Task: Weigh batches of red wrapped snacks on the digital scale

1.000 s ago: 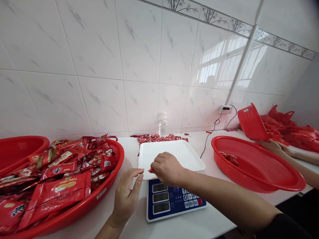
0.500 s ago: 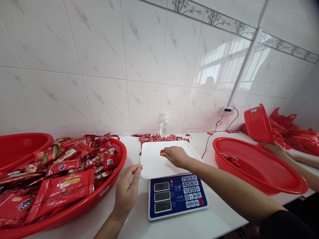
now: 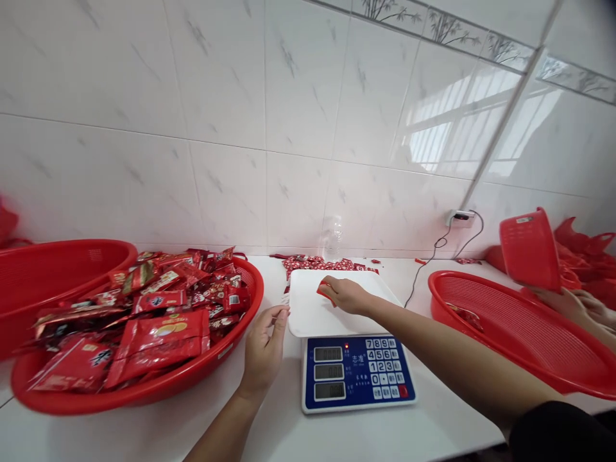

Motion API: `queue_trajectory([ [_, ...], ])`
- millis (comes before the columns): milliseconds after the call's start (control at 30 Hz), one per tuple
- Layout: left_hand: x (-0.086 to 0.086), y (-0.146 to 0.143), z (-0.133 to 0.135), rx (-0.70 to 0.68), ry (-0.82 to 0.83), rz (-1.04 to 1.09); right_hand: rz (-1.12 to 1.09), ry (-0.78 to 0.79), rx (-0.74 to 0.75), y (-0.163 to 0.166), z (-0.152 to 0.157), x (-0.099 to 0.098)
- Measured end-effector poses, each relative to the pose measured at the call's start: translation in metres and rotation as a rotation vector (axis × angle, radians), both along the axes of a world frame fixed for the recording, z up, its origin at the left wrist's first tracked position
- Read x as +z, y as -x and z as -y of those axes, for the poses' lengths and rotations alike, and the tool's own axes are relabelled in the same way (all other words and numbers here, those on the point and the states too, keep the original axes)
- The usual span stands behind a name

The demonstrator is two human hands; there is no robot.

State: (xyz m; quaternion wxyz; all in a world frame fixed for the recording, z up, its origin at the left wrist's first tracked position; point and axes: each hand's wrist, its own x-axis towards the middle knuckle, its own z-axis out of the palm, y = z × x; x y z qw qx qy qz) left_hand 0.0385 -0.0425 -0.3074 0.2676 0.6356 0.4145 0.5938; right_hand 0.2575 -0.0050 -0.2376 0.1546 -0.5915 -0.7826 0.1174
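Note:
A digital weighing scale with a blue keypad panel [image 3: 357, 373] stands in front of me, its white tray [image 3: 308, 321] on top. My right hand [image 3: 347, 296] is over the tray, pinching a small red flat piece [image 3: 326, 293], a wrapper or cloth; I cannot tell which. At the tray's left edge, my left hand [image 3: 264, 350] has its thumb and fingers closed on the rim. To its left, a red plastic basket [image 3: 192, 380] is heaped with red snack packets [image 3: 161, 340].
A second red basket [image 3: 62, 256] stands far left. On the right, another red basket [image 3: 510, 308] holds a few packets; beyond it a co-worker's hands [image 3: 568, 305] tilt a red colander [image 3: 529, 250]. Behind the scale are a clear bottle [image 3: 333, 240] and small red packets [image 3: 312, 263]. A power cable [image 3: 418, 276] runs nearby.
The view has swung a little left, so everything sits further right. The red piece in my right hand shows more plainly over the tray. My left hand stays at the tray's edge.

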Motion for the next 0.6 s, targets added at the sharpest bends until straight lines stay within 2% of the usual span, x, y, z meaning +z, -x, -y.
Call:
queue_trajectory([
  [167, 0.000, -0.003, 0.003, -0.017, 0.025, 0.047, 0.201, -0.082, -0.046, 0.004, -0.007, 0.001],
  [267, 0.000, -0.004, 0.004, -0.009, 0.042, 0.073, 0.304, -0.206, -0.028, 0.016, -0.012, 0.005],
  [367, 0.000, -0.005, 0.004, -0.013, 0.056, 0.073, 0.275, -0.336, 0.105, 0.044, -0.018, 0.012],
  [433, -0.001, -0.005, 0.003, -0.012, 0.063, 0.065, 0.202, -0.353, 0.230, 0.072, -0.020, 0.019],
  [500, -0.004, -0.006, 0.000, 0.002, 0.082, 0.072, 0.144, -0.305, 0.359, 0.105, -0.022, 0.027],
  [600, -0.011, -0.007, -0.007, 0.009, 0.115, 0.114, 0.174, -0.117, 0.532, 0.155, -0.025, 0.037],
])
